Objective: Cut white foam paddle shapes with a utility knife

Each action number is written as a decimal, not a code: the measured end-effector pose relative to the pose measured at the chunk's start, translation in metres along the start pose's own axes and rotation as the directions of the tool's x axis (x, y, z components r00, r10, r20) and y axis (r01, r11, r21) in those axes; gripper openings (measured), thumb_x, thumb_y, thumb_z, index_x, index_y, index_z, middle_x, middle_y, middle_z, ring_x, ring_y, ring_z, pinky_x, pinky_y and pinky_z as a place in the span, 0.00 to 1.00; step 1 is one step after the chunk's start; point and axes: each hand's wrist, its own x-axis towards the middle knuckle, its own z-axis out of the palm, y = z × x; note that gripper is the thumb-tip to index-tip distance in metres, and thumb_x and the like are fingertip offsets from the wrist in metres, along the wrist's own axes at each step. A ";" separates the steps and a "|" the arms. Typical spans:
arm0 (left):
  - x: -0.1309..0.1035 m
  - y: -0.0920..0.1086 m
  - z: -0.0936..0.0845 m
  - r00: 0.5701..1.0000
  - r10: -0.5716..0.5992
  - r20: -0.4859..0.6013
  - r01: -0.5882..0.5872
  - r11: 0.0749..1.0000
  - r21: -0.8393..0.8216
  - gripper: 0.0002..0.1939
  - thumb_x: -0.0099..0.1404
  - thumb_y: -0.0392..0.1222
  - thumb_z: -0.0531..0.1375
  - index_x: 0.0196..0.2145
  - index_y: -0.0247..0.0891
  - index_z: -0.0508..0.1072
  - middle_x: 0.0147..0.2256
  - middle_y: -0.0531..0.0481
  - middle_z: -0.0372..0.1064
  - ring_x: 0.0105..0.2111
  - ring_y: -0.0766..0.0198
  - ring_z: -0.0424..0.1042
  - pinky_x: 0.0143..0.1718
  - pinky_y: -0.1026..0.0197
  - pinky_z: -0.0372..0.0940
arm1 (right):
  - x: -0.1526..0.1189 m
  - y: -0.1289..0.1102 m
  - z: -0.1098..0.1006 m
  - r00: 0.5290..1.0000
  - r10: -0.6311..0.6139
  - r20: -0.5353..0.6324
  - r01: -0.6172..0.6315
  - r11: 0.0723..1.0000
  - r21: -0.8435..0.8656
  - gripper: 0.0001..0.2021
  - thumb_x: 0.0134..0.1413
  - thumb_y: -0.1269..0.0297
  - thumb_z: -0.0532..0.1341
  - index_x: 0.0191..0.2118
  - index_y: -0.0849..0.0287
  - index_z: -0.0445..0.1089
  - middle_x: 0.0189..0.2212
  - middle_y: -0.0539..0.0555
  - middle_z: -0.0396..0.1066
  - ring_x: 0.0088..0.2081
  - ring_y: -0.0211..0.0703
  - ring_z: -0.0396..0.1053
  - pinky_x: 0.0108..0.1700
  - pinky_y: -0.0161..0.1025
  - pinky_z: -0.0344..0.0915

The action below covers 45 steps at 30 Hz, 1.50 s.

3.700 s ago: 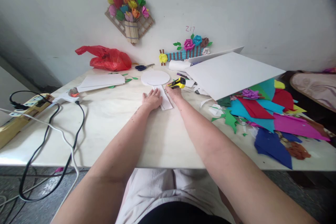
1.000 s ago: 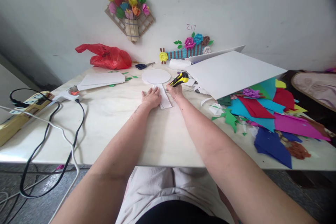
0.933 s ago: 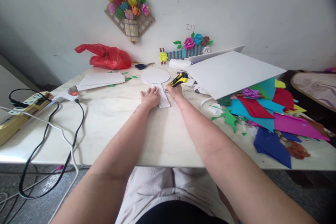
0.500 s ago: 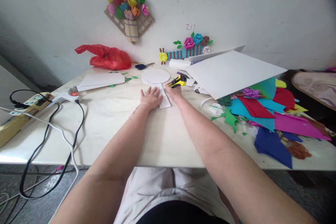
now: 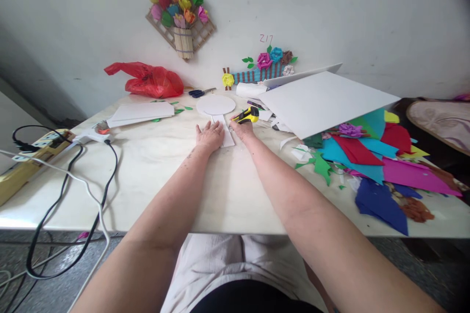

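Observation:
A white board piece lies on the table, with a round white disc (image 5: 216, 104) at its far end and a narrow white strip (image 5: 228, 140) running toward me. Whether disc and strip are one piece I cannot tell. My left hand (image 5: 210, 135) lies flat on the strip's left side, fingers spread. In my right hand (image 5: 242, 130) is a yellow and black utility knife (image 5: 248, 115), held just right of the strip. The knife's tip is hidden by my fingers.
Dark-handled scissors (image 5: 197, 93) and a red plastic bag (image 5: 154, 80) lie at the back. White sheets (image 5: 141, 111) are on the left, near a power strip (image 5: 40, 149) and cables. A large white board (image 5: 326, 100) and coloured paper scraps (image 5: 360, 151) cover the right side.
The disc and strip have shifted slightly left and away from me, and my left hand has moved a little with them. A small gap now shows between my right hand and the strip.

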 end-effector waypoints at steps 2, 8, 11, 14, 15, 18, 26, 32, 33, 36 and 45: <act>-0.001 0.001 -0.002 0.999 0.002 0.034 -0.003 1.000 0.009 0.30 0.71 0.49 0.37 0.68 0.49 0.50 0.69 0.56 0.41 0.69 0.54 0.40 0.65 0.32 0.33 | -0.005 -0.009 -0.002 0.998 0.052 0.025 -0.053 0.998 0.028 0.05 0.42 0.69 0.59 0.30 0.57 0.67 0.30 0.50 0.73 0.35 0.39 0.71 0.45 0.39 0.69; -0.003 0.003 -0.005 0.997 -0.007 0.073 0.006 1.000 0.022 0.30 0.71 0.49 0.36 0.69 0.48 0.47 0.70 0.54 0.37 0.69 0.54 0.39 0.64 0.32 0.33 | -0.011 -0.023 -0.005 0.998 0.057 0.035 -0.059 0.995 0.086 0.06 0.39 0.76 0.60 0.27 0.59 0.66 0.28 0.50 0.71 0.33 0.38 0.70 0.45 0.39 0.69; -0.003 0.003 -0.003 0.998 -0.019 0.065 0.018 1.000 0.022 0.30 0.71 0.49 0.35 0.69 0.50 0.47 0.70 0.55 0.37 0.69 0.55 0.39 0.65 0.32 0.33 | -0.011 -0.022 -0.004 0.996 0.065 0.062 -0.071 0.993 0.090 0.06 0.39 0.75 0.60 0.27 0.58 0.65 0.26 0.49 0.69 0.32 0.39 0.70 0.45 0.40 0.68; -0.001 0.003 -0.001 0.998 -0.023 0.050 0.022 1.000 0.019 0.30 0.71 0.50 0.36 0.69 0.51 0.47 0.70 0.55 0.38 0.69 0.54 0.39 0.64 0.33 0.34 | -0.010 -0.019 -0.004 0.993 0.081 0.083 -0.088 0.992 0.088 0.06 0.38 0.73 0.60 0.28 0.57 0.65 0.25 0.48 0.69 0.33 0.40 0.70 0.45 0.41 0.68; -0.001 0.003 -0.001 0.999 -0.023 0.045 0.023 1.000 0.017 0.30 0.71 0.50 0.36 0.69 0.51 0.48 0.70 0.55 0.38 0.69 0.54 0.40 0.64 0.32 0.34 | -0.009 -0.018 -0.003 0.993 0.083 0.083 -0.090 0.992 0.087 0.06 0.38 0.73 0.60 0.28 0.57 0.65 0.25 0.48 0.69 0.33 0.40 0.70 0.45 0.41 0.68; 0.001 0.003 0.001 0.999 -0.025 0.039 0.025 1.000 0.009 0.30 0.70 0.50 0.36 0.69 0.51 0.48 0.70 0.55 0.38 0.69 0.53 0.40 0.64 0.32 0.35 | -0.008 -0.014 -0.002 0.995 0.064 0.076 -0.070 0.994 0.085 0.06 0.38 0.71 0.60 0.28 0.56 0.64 0.26 0.48 0.69 0.34 0.40 0.70 0.44 0.41 0.68; 0.000 0.003 -0.001 0.998 -0.033 0.061 0.033 0.999 0.000 0.31 0.70 0.50 0.36 0.69 0.47 0.47 0.70 0.56 0.36 0.69 0.54 0.39 0.64 0.32 0.34 | -0.005 -0.009 -0.001 0.997 0.034 0.072 -0.041 0.995 0.096 0.06 0.37 0.69 0.58 0.28 0.57 0.64 0.30 0.50 0.71 0.35 0.40 0.70 0.45 0.41 0.69; -0.001 0.003 -0.002 0.998 -0.033 0.054 0.034 0.999 -0.017 0.31 0.70 0.50 0.36 0.69 0.50 0.48 0.70 0.56 0.37 0.69 0.55 0.39 0.64 0.32 0.33 | -0.003 -0.005 0.001 0.998 0.018 0.056 -0.023 0.996 0.086 0.06 0.37 0.68 0.57 0.28 0.56 0.64 0.30 0.50 0.72 0.36 0.41 0.71 0.47 0.40 0.68; -0.001 0.003 -0.001 0.998 -0.032 0.051 0.033 0.999 -0.020 0.31 0.70 0.50 0.36 0.69 0.51 0.48 0.70 0.56 0.37 0.69 0.55 0.39 0.64 0.33 0.33 | -0.003 -0.004 0.002 0.998 0.020 0.053 -0.025 0.996 0.084 0.06 0.37 0.67 0.57 0.28 0.56 0.64 0.30 0.50 0.72 0.36 0.41 0.71 0.46 0.40 0.68; 0.000 0.003 -0.001 0.998 -0.033 0.052 0.034 0.999 -0.022 0.31 0.70 0.50 0.37 0.69 0.51 0.48 0.70 0.56 0.38 0.69 0.55 0.39 0.64 0.33 0.33 | -0.002 -0.002 0.002 0.998 0.033 0.056 -0.038 0.996 0.082 0.05 0.38 0.67 0.58 0.28 0.56 0.64 0.30 0.50 0.72 0.36 0.41 0.71 0.45 0.39 0.68; 0.001 0.002 0.000 0.998 -0.031 0.051 0.033 0.999 -0.030 0.30 0.70 0.50 0.37 0.69 0.52 0.48 0.70 0.55 0.38 0.69 0.54 0.39 0.64 0.32 0.34 | -0.003 -0.005 0.002 0.999 0.044 0.028 -0.045 0.999 0.025 0.05 0.39 0.68 0.58 0.28 0.56 0.64 0.30 0.50 0.72 0.37 0.40 0.71 0.47 0.39 0.66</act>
